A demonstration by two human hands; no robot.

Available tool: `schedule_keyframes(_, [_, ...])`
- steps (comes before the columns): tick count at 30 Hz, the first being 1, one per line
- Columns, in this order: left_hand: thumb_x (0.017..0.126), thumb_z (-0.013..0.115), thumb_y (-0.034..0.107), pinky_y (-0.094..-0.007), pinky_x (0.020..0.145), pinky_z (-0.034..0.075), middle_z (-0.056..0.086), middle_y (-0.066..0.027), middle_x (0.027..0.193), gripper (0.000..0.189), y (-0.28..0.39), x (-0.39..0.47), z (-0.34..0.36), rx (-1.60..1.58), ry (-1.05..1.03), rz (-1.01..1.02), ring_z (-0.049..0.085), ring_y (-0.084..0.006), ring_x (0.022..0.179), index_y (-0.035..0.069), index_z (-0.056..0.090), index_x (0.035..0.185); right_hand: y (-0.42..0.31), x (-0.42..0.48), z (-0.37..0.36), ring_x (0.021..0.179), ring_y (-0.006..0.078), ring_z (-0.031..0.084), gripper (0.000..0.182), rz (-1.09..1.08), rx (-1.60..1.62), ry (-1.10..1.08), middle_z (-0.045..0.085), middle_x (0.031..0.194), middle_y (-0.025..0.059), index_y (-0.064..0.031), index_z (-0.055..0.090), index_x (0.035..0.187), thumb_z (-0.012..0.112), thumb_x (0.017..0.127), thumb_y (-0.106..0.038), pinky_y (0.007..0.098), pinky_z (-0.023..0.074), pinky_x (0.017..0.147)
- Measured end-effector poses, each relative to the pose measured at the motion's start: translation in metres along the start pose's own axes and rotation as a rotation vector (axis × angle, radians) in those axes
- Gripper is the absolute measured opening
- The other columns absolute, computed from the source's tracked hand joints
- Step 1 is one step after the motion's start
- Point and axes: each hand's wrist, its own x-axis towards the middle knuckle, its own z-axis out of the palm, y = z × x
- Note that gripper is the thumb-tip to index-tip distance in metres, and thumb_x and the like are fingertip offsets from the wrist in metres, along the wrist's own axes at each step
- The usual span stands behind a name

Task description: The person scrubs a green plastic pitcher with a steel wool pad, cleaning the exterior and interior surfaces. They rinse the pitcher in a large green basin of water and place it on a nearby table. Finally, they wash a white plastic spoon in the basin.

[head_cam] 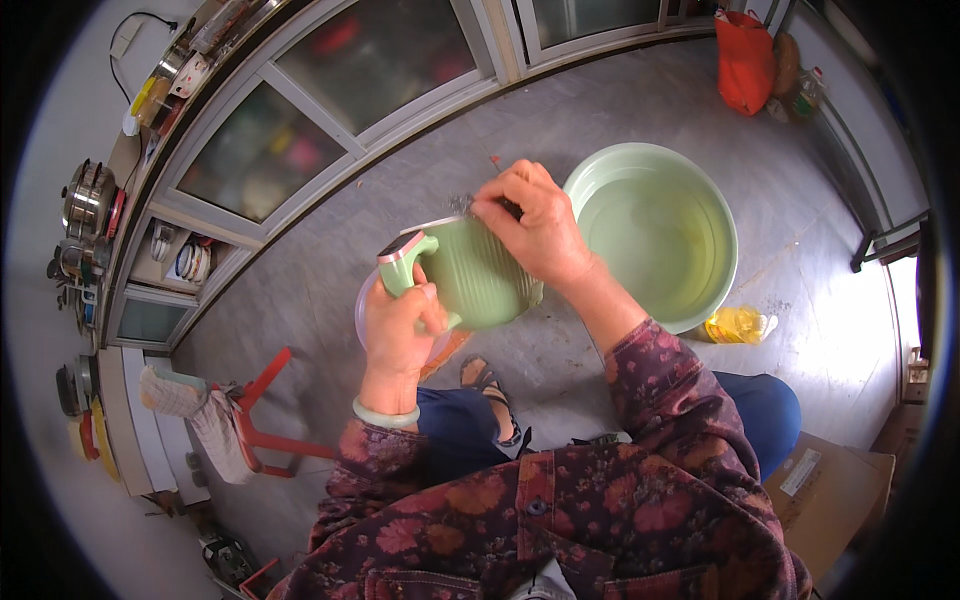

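Note:
My left hand [405,322] is wrapped around the handle of a light green ribbed kettle [480,274]. The kettle is tilted above the floor, and a dark panel with a pinkish trim [400,244] tops its handle. At the kettle's upper edge, my right hand [532,221] pinches a grey steel wool scrubber [459,203], partly hidden by the fingers. A round, pale lilac item [363,307] shows in part behind my left hand. To the right on the floor stands a large light green basin [727,255] with what looks like water inside.
A yellow bottle [735,325] lies beside the basin. On the left is a red-legged stool [274,442] with cloth on it. Sliding-door cabinets [360,146] line the far side. A cardboard box [825,495] sits at the right, and a red bag [744,64] stands farther back.

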Motion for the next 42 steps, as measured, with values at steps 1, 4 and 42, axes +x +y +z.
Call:
schedule_keyframes(1, [0.079, 0.052, -0.005, -0.0283, 0.048, 0.041, 0.049, -0.0036, 0.055, 0.017, 0.0, 0.0, 0.001, 0.012, -0.004, 0.003, 0.048, -0.0133, 0.043, 0.0, 0.052, 0.095, 0.0, 0.003, 0.0, 0.078, 0.027, 0.056, 0.009, 0.063, 0.046, 0.018, 0.059, 0.079, 0.0078, -0.0052, 0.066, 0.081, 0.071, 0.075, 0.0, 0.0362, 0.0455, 0.072])
schedule_keyframes(4, [0.078, 0.052, -0.006, -0.0277, 0.048, 0.042, 0.049, -0.0031, 0.061, 0.024, 0.0, 0.0, 0.003, 0.056, 0.006, 0.013, 0.048, -0.013, 0.043, -0.001, 0.054, 0.102, -0.009, -0.025, 0.005, 0.076, 0.0268, 0.055, 0.012, -0.133, -0.072, -0.043, 0.057, 0.079, 0.0058, -0.01, 0.066, 0.08, 0.073, 0.073, -0.005, 0.0381, 0.0428, 0.071])
schedule_keyframes(42, [0.087, 0.053, 0.008, -0.0227, 0.049, 0.042, 0.048, 0.004, 0.056, 0.009, -0.006, 0.025, -0.051, -0.664, -0.204, -0.012, 0.045, -0.0064, 0.045, 0.004, 0.049, 0.095, -0.001, -0.045, -0.041, 0.091, 0.0098, 0.054, 0.006, 0.42, 0.572, -0.07, 0.056, 0.098, 0.0027, -0.0031, 0.068, 0.094, 0.068, 0.088, -0.005, 0.0255, 0.0448, 0.082])
